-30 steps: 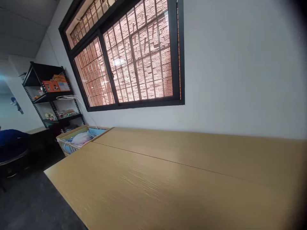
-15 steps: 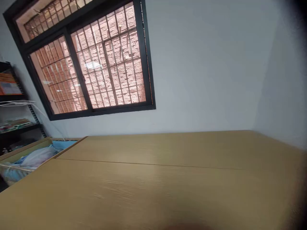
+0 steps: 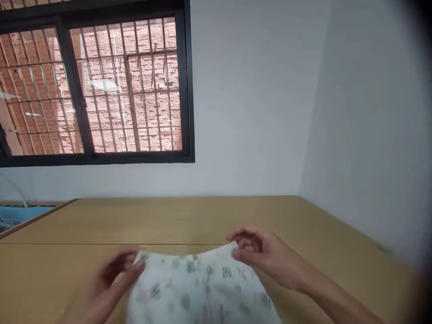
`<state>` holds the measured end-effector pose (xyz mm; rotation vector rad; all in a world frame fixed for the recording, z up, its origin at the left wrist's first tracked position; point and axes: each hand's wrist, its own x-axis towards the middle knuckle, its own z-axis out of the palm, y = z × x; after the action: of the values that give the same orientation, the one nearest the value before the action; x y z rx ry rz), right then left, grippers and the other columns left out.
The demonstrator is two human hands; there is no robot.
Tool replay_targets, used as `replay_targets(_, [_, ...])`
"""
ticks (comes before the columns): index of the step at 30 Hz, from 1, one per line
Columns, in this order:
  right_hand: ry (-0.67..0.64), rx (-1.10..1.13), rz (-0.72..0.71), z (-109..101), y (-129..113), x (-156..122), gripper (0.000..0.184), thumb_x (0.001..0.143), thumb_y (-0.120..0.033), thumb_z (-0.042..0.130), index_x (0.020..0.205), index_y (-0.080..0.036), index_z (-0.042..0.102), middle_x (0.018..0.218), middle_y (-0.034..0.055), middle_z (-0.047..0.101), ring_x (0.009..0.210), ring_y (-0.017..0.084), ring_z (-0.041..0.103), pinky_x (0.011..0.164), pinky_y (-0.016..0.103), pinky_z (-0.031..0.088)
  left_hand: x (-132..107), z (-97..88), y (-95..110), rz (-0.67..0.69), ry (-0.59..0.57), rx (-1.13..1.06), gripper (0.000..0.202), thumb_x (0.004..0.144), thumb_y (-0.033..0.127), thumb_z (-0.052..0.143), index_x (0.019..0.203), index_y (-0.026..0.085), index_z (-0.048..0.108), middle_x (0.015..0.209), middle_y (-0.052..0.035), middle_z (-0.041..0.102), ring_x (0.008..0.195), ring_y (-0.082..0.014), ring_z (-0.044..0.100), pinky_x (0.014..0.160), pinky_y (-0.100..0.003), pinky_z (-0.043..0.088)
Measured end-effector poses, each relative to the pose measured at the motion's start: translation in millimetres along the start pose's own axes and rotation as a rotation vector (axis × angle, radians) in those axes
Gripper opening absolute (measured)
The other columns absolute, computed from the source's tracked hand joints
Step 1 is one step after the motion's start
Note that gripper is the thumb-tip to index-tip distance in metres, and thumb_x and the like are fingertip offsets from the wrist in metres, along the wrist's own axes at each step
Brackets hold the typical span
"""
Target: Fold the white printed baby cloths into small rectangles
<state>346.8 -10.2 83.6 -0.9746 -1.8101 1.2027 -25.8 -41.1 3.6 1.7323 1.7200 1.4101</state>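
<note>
A white cloth (image 3: 202, 283) with small green and grey prints hangs between my two hands over the wooden tabletop (image 3: 175, 220). Its upper edge sags a little in the middle, and its lower part runs out of view at the bottom. My left hand (image 3: 111, 283), slightly blurred, pinches the upper left corner between thumb and fingers. At the upper right corner, my right hand (image 3: 259, 252) is closed on the cloth, thumb in front. Whether it is a garment or a plain sheet I cannot tell.
A pale wall (image 3: 249, 103) rises behind the tabletop and meets another wall (image 3: 364, 126) at the right. A dark-framed barred window (image 3: 191, 112) is at the upper left. Beyond the table's left edge lies blue material (image 3: 25, 212) in a bin.
Both hands and the printed cloth have come into view from below. The view has levelled and turned right, so the shelf at the left is gone.
</note>
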Motion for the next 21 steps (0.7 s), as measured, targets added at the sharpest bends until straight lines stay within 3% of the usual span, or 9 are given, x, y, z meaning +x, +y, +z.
replay_targets(1, [0.024,-0.076,0.003,-8.8,13.6,10.9,0.033,0.079,-0.042,0.077,0.102,-0.019,0.069,0.075,-0.0008,0.058,0.069,0.014,0.054,0.065,0.027,0.046,13.9,17.3,-1.5,0.032,-0.103,-0.028,0.054,0.084,0.070,0.061,0.107,0.021,0.064,0.092,-0.0023,0.069,0.088,-0.0217,0.067,0.078,-0.032,0.055])
replay_targets(3, [0.079,-0.227,0.034,-18.1,50.3,36.7,0.028,0.079,-0.036,0.073,0.100,-0.018,0.070,0.078,0.0014,0.061,0.073,0.016,0.057,0.066,0.028,0.047,42.9,54.9,-8.2,0.088,-0.205,0.080,0.052,0.091,0.068,0.045,0.102,0.020,0.062,0.086,-0.0019,0.067,0.080,-0.0199,0.065,0.072,-0.029,0.052])
replay_targets(7, [0.196,-0.417,0.141,-10.4,127.0,89.2,0.009,0.080,-0.018,0.064,0.089,-0.016,0.066,0.078,0.0034,0.065,0.073,0.017,0.061,0.066,0.028,0.049,91.6,122.2,-30.8,0.067,-0.263,0.265,0.024,0.097,0.037,0.043,0.093,0.019,0.059,0.088,-0.0025,0.068,0.079,-0.0178,0.064,0.073,-0.029,0.047])
replay_targets(10, [0.268,-0.532,0.165,0.3,164.2,122.0,0.005,0.082,-0.012,0.063,0.084,-0.017,0.064,0.084,0.0036,0.065,0.083,0.018,0.062,0.077,0.032,0.050,114.4,154.8,-42.2,0.001,-0.273,0.458,0.015,0.099,0.026,0.048,0.099,0.016,0.060,0.093,-0.0042,0.066,0.087,-0.0196,0.063,0.082,-0.035,0.047])
replay_targets(13, [0.302,-0.609,0.178,0.3,185.6,147.1,0.005,0.089,-0.019,0.066,0.090,-0.015,0.064,0.094,0.0037,0.066,0.092,0.019,0.063,0.087,0.038,0.050,128.6,172.9,-37.9,-0.029,-0.277,0.600,0.016,0.101,0.026,0.052,0.105,0.014,0.061,0.098,-0.0051,0.066,0.094,-0.0210,0.063,0.090,-0.040,0.048])
replay_targets(16, [0.315,-0.647,0.168,-9.5,199.5,164.3,0.016,0.095,-0.029,0.065,0.101,-0.014,0.064,0.107,0.0056,0.066,0.101,0.021,0.062,0.092,0.041,0.050,129.9,182.1,-16.4,0.000,-0.242,0.677,0.022,0.101,0.023,0.050,0.118,0.012,0.059,0.118,-0.0103,0.063,0.113,-0.0257,0.058,0.100,-0.047,0.044])
replay_targets(18, [0.330,-0.664,0.163,-17.5,206.8,172.8,0.021,0.096,-0.032,0.063,0.108,-0.014,0.064,0.115,0.0071,0.064,0.108,0.022,0.060,0.095,0.043,0.049,116.1,188.3,3.9,0.064,-0.250,0.682,0.030,0.100,0.018,0.047,0.129,0.012,0.053,0.134,-0.0140,0.055,0.126,-0.0283,0.050,0.107,-0.049,0.038])
replay_targets(19, [0.339,-0.669,0.170,-21.1,210.2,176.4,0.023,0.097,-0.033,0.062,0.110,-0.015,0.063,0.117,0.0076,0.063,0.109,0.023,0.060,0.095,0.044,0.048,103.2,192.5,14.2,0.103,-0.290,0.667,0.032,0.099,0.016,0.046,0.130,0.012,0.052,0.136,-0.0145,0.055,0.127,-0.0281,0.050,0.106,-0.046,0.038])
replay_targets(21, [0.339,-0.671,0.200,-26.5,217.0,183.0,0.024,0.097,-0.035,0.062,0.111,-0.015,0.063,0.115,0.0075,0.063,0.107,0.023,0.060,0.094,0.043,0.049,66.3,204.2,32.3,0.167,-0.444,0.608,0.024,0.099,0.022,0.045,0.115,0.015,0.061,0.116,-0.0116,0.067,0.110,-0.0256,0.061,0.095,-0.039,0.046])
